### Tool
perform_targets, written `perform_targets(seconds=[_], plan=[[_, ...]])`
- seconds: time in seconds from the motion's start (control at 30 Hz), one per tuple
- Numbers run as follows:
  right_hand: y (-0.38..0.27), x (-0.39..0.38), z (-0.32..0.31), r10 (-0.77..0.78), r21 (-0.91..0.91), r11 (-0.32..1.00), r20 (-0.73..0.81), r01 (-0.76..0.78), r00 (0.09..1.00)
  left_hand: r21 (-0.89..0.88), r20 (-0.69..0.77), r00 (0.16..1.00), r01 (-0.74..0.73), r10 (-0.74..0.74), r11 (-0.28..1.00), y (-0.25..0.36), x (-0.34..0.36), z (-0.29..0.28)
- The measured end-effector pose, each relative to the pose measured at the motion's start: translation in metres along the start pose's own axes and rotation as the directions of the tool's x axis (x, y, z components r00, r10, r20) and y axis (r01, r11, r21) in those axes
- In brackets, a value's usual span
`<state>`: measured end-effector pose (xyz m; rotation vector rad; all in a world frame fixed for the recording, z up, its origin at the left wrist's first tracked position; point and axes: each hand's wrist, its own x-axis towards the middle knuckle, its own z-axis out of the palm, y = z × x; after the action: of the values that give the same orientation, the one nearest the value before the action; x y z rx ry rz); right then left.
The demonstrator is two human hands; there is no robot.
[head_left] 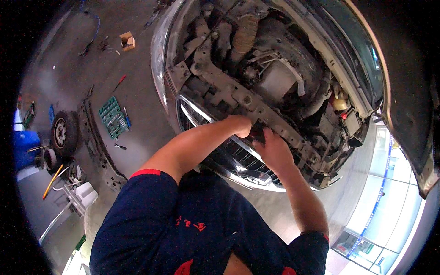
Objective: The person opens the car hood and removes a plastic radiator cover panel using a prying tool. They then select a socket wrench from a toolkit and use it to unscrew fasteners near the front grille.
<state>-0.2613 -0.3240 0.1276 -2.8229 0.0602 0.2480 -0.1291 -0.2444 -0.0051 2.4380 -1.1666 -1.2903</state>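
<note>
A car's open engine bay (275, 82) lies in front of me, with its upper front crossmember (231, 89) bared above the grille (245, 158). Both hands are at the gap between the grille's top edge and the crossmember. My left hand (240, 124) is closed, its fingers curled down into the gap; what they grip is hidden. Just to its right, my right hand (276, 149) has thumb and forefinger apart and touches the edge of the gap, with nothing visible held. A small dark reddish part (257, 130) shows between the hands, too unclear to name.
The raised hood (412, 114) hangs at the right. On the floor at left lie a green socket set (113, 117), a ratchet (120, 146), a red-handled tool (120, 81) and a long dark panel (96, 137). A wheel (64, 130) and a cardboard box (128, 41) stand farther off.
</note>
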Motion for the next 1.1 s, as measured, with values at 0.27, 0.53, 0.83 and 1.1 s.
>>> perform_targets(seconds=[0.27,0.53,0.83,1.1], plan=[[-0.011,-0.004,-0.006,-0.191,-0.162,0.968,0.035,0.194,0.981,-0.124,-0.159,0.984,-0.1,0.08,0.987,-0.019,0.025,0.019],[-0.028,0.019,-0.072,-0.264,-0.038,0.964,-0.231,0.262,0.936,-0.405,-0.244,0.932,-0.348,0.266,0.846,-0.066,-0.042,-0.055],[-0.048,0.049,-0.031,-0.366,0.0,0.926,-0.249,0.378,0.897,-0.474,-0.527,0.842,-0.177,-0.117,0.863,-0.155,-0.052,-0.056],[-0.046,0.09,0.011,-0.308,0.184,0.919,-0.218,0.349,0.926,-0.838,-0.246,0.967,-0.247,-0.067,-0.486,-0.224,-0.084,-0.018]])
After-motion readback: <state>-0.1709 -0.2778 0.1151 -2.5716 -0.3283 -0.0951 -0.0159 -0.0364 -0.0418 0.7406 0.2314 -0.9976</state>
